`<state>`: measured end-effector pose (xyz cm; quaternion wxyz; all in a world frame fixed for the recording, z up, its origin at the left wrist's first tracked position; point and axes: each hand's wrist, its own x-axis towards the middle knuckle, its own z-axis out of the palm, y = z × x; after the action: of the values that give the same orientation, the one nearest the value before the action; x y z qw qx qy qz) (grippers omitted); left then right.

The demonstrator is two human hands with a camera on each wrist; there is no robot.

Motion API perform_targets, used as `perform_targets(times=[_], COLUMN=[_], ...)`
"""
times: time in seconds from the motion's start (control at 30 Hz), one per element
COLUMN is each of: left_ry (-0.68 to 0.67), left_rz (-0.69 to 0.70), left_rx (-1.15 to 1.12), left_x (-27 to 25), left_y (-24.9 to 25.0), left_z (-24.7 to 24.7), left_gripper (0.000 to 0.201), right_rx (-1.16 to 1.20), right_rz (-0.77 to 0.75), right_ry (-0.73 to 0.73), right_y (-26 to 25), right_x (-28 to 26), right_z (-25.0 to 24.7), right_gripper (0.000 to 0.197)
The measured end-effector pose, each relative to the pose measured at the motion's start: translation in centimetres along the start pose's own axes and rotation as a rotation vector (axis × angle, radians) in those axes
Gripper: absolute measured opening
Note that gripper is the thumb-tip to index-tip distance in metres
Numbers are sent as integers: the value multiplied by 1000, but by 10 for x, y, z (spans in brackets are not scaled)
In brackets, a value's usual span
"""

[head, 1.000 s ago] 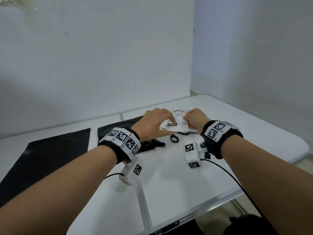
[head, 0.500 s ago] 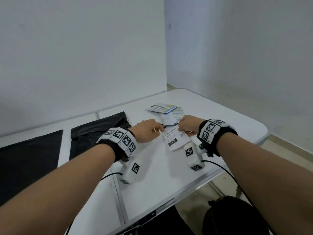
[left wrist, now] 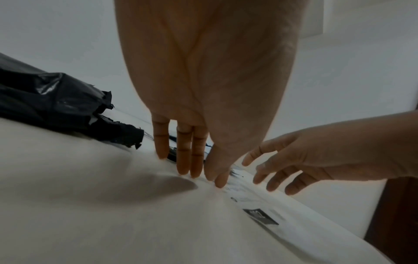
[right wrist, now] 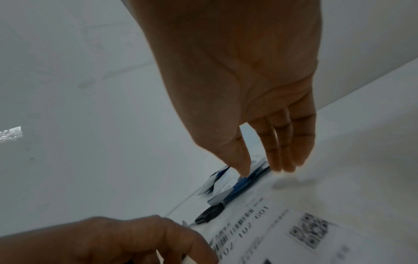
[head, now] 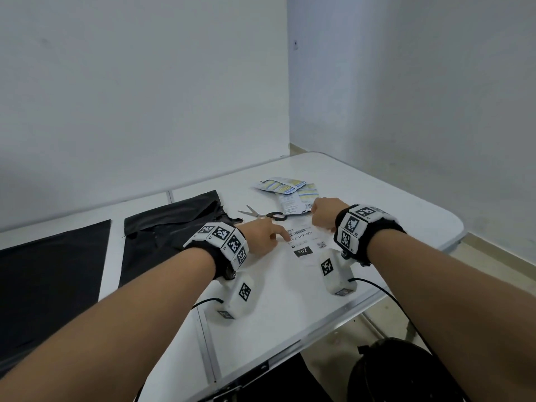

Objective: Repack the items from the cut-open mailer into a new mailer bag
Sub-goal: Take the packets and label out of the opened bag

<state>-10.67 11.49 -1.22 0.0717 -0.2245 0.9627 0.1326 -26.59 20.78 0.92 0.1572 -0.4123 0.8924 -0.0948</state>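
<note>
A white sheet with a barcode and a black "102" label lies flat on the white table. My left hand rests its straight fingers on the sheet's left edge. My right hand is at the sheet's far right corner, fingers straight and pointing down, holding nothing. The cut-open black mailer, torn at its end, lies left of my left hand. Several white, yellow and blue packets lie just beyond the sheet. A flat black mailer lies at far left.
Scissors lie between the torn mailer and the packets, their black handle near the sheet. The table's right and front edges are close to my right arm. A dark bag sits on the floor below.
The labelled sheet, held up in both hands a second ago, now lies flat nearer the table's front. Both hands have loosened their hold and the fingers have straightened.
</note>
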Motion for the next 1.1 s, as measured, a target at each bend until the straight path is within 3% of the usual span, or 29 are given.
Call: perform_targets(times=[0.2, 0.33, 0.43, 0.57, 0.67, 0.77, 0.87, 0.93, 1.1], left_ry=[48, 220, 341, 383, 405, 340, 262, 225, 160], left_rz=[4, -135, -278, -471, -604, -744, -887, -959, -1022], left_rx=[-102, -174, -230, -271, -239, -206, -196, -190, -240], left_x=[-11, -33, -57, -91, -118, -145, -165, -178, -195], left_y=[-15, -53, -87, -134, -166, -197, -224, -236, -257], left_z=[-8, -34, -50, -55, -52, -46, -37, -34, -23], left_gripper=[35, 27, 26, 25, 28, 36, 48, 58, 75], right_rx=[112, 178, 321, 396, 288, 213, 162, -67, 173], right_rz=[-67, -172, -250, -325, -399, -383, -291, -467, -383], right_ry=[130, 131, -26, -323, -387, -443, -424, -252, -80], right_y=[-23, -61, -95, -138, -164, -187, -209, -224, -260], right_x=[12, 14, 11, 4, 0, 3, 5, 5, 39], right_z=[-10, -6, 1, 18, 32, 46, 56, 64, 75], right_gripper=[40, 33, 25, 21, 31, 27, 21, 36, 37])
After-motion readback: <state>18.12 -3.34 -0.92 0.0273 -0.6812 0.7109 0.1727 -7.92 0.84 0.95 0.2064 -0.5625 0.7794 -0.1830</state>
